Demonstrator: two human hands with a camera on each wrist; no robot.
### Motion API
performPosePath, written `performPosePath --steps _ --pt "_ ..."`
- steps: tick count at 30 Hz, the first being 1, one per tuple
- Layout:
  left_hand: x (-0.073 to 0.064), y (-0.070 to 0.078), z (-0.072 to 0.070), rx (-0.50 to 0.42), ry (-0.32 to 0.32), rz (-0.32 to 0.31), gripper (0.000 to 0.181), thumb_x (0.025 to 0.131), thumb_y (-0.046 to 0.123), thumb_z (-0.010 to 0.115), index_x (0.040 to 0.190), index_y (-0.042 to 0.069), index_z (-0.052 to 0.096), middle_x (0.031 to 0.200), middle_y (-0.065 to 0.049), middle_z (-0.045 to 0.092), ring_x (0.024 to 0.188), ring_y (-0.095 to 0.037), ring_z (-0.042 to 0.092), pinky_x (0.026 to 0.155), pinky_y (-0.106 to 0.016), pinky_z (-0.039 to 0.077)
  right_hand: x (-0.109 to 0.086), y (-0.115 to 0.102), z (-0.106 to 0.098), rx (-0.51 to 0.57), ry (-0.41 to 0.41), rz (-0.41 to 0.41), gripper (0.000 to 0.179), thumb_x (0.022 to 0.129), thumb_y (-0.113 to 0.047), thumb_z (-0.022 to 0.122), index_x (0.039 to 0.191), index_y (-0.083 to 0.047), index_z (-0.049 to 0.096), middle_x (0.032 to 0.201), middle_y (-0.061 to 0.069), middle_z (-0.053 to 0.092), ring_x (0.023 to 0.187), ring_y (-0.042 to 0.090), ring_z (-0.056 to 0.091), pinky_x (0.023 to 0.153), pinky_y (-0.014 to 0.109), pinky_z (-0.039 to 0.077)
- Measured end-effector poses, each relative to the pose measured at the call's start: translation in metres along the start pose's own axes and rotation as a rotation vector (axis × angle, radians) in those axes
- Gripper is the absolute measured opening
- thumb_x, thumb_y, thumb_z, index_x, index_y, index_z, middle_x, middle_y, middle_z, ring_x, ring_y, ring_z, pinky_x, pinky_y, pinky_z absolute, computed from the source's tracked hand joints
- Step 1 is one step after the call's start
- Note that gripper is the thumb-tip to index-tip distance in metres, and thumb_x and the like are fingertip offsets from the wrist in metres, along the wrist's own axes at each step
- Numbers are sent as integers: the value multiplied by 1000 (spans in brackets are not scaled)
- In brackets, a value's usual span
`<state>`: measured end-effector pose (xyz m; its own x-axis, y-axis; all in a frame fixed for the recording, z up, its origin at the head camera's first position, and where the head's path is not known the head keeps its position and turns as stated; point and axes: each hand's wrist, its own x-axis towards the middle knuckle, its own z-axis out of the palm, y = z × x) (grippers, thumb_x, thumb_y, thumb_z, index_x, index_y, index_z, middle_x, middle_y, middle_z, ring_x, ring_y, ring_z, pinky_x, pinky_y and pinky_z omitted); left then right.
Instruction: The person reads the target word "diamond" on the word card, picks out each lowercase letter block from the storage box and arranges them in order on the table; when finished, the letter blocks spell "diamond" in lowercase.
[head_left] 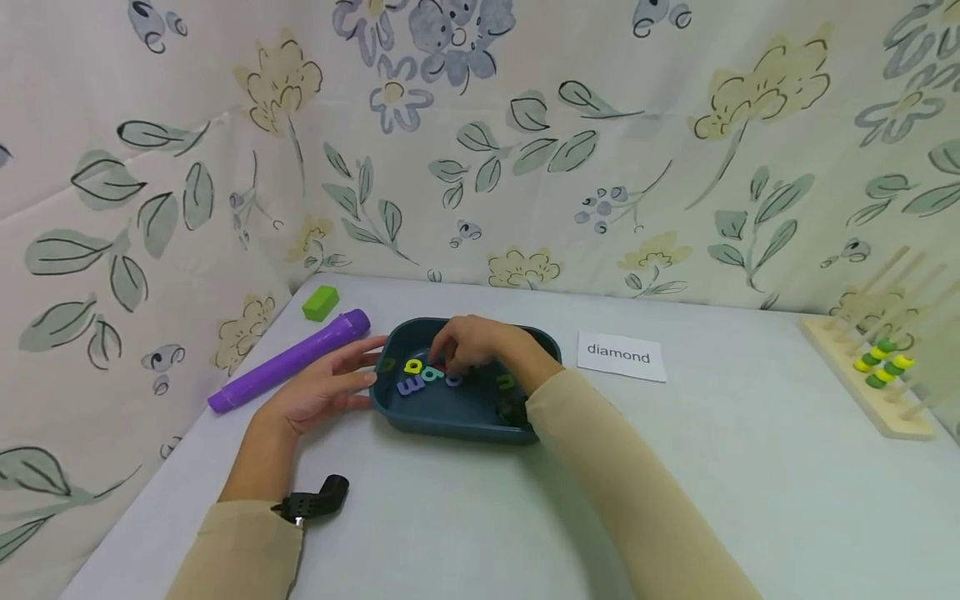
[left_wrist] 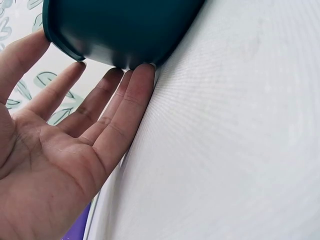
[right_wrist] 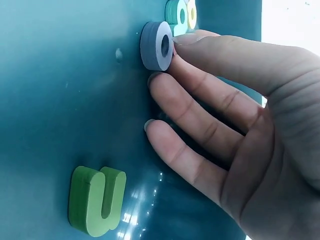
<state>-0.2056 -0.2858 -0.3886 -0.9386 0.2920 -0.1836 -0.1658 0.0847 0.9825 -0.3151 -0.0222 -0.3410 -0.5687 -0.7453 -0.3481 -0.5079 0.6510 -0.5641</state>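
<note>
A dark teal tray (head_left: 457, 429) stands on the table with foam letters inside. My left hand (head_left: 326, 387) rests its outstretched fingers and thumb against the tray's left end, as the left wrist view shows at the tray wall (left_wrist: 115, 35). Inside the tray, my right hand (head_left: 472, 342) pinches a small red piece, mostly hidden by the fingertips. Beside those fingertips is a purple ring-shaped letter (right_wrist: 156, 46). Nearby lie a teal letter (head_left: 432, 374), a yellow letter (head_left: 413, 366) and a purple m-like letter (head_left: 410, 385). A green n-like letter (right_wrist: 97, 202) lies apart, toward the tray's right side.
A white card (head_left: 621, 357) reading "diamond" lies right of the tray. A purple stick (head_left: 288, 362) and a green block (head_left: 321, 303) are at the left. At the far right is a wooden peg stand (head_left: 862, 383) with green and yellow beads. Floral cloth hangs behind.
</note>
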Motion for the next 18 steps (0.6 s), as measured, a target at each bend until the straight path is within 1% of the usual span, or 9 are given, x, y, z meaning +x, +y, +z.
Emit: performPosePath --steps 8,12,15,18 --pt "-1 1 -1 7 8 1 63 103 14 61 161 21 37 167 -13 33 140 -32 50 100 -46 57 3 -2 3 -36 15 5 30 92 -8 76 121 -18 75 91 2 72 80 16 64 70 27 52" --pt "-1 1 -1 8 7 1 63 103 14 61 161 21 37 167 -12 32 144 -35 46 101 -46 57 3 -1 4 -36 14 19 19 93 -9 75 111 -16 75 93 2 71 82 17 65 71 28 52" --pt "0 0 0 9 6 0 63 103 15 61 161 21 37 167 -12 32 145 -37 44 101 -47 57 1 -1 4 -9 2 21 19 93 -3 71 107 -14 74 92 1 72 83 18 64 71 28 52" --pt "1 0 0 14 3 1 63 103 14 61 161 21 37 168 -12 32 146 -38 43 101 -47 57 -1 -1 3 10 -11 16 30 90 6 64 109 -14 75 91 1 74 82 19 62 70 27 50"
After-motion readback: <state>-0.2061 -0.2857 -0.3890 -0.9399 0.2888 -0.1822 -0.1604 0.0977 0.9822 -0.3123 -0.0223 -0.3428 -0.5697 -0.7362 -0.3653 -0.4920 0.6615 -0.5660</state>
